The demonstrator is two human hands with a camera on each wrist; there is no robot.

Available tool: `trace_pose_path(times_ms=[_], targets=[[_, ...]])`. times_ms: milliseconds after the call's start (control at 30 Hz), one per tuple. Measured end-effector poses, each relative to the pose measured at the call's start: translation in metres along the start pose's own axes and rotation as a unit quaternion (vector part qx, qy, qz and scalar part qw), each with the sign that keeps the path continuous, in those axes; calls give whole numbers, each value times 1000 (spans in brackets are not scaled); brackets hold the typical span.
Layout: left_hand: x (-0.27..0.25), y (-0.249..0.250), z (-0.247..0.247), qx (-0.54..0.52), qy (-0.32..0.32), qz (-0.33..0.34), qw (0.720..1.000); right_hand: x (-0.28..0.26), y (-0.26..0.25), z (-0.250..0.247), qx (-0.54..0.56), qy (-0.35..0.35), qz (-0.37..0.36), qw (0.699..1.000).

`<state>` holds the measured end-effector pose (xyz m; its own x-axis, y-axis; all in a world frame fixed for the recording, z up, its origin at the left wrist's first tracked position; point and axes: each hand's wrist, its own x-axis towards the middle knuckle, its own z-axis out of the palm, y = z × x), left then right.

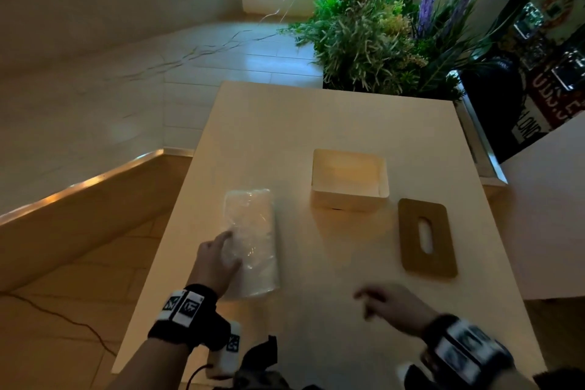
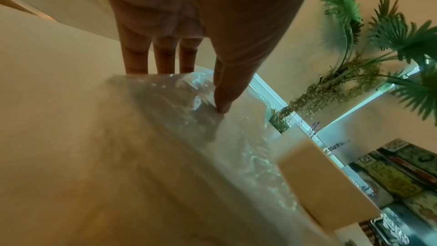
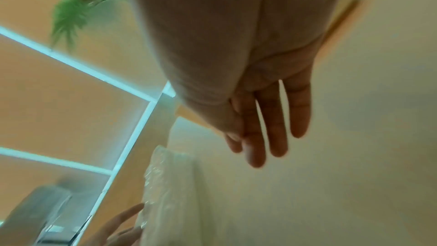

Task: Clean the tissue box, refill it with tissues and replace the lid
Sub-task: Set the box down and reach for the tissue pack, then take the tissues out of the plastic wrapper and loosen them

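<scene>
An open white tissue box stands lidless at the middle of the table; it also shows in the left wrist view. Its brown lid, with an oval slot, lies flat to the right of it. A tissue pack in clear plastic lies left of the box. My left hand touches the pack's left side: straight fingers run along its far edge and the thumb presses its top. My right hand hovers over the table near the front, fingers relaxed and empty.
The pale table has bare surface between the pack and the lid. A planter of green and purple plants stands beyond the far edge. A dark printed panel leans at the right. Tiled floor lies to the left.
</scene>
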<state>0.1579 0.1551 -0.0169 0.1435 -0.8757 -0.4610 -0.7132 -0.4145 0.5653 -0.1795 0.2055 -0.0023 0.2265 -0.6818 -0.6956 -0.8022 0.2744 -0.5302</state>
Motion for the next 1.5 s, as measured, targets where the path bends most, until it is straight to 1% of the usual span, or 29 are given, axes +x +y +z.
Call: trace_pose_path(times_ms=[33,100,200,233,300,367,433,567,633,700,800,967,1100,1200,1300,1367,1400,1433,1467,1500], targets=[[1,-3,3,-14,-8,0,1000,21,-17,-2,11,24,-46,999],[0,-4,4,-15,-9,16,1000,60,-57,0,38,59,-103,992],[4,-4,3,-15,-12,50,999,96,-105,11,85,64,-150,983],[4,-4,3,-13,-14,54,998,105,-117,16,112,70,-153,979],[6,-5,4,-10,-14,56,998,117,-131,24,175,93,-140,970],[8,-5,5,-2,-24,45,999,123,-136,32,222,132,-115,959],[7,-5,5,5,-36,37,999,125,-138,37,243,156,-98,952],[6,-5,5,7,-48,35,998,131,-136,37,243,140,-54,958],[7,-5,4,9,-51,34,998,133,-135,33,221,125,-38,967],[9,-6,5,19,-56,38,998,132,-136,29,187,105,-37,976],[8,-7,5,16,-52,34,998,128,-136,26,178,90,-66,978],[8,-5,5,15,-55,28,998,122,-125,33,173,101,-118,973],[7,-2,5,11,-54,31,998,121,-123,34,148,92,-135,975],[6,1,3,3,-54,28,998,119,-126,27,144,88,-127,977],[-1,6,-4,2,-20,51,999,108,-134,14,155,85,-125,976],[-7,12,-11,-23,16,80,996,97,-145,6,162,92,-147,971],[-11,16,-15,-46,22,92,994,93,-151,4,165,97,-165,968],[-14,22,-19,-69,11,98,993,89,-158,3,169,93,-185,964],[-17,29,-22,-93,-16,98,991,86,-165,2,178,74,-211,958],[-18,34,-24,-113,-48,94,988,84,-172,4,196,39,-234,951]])
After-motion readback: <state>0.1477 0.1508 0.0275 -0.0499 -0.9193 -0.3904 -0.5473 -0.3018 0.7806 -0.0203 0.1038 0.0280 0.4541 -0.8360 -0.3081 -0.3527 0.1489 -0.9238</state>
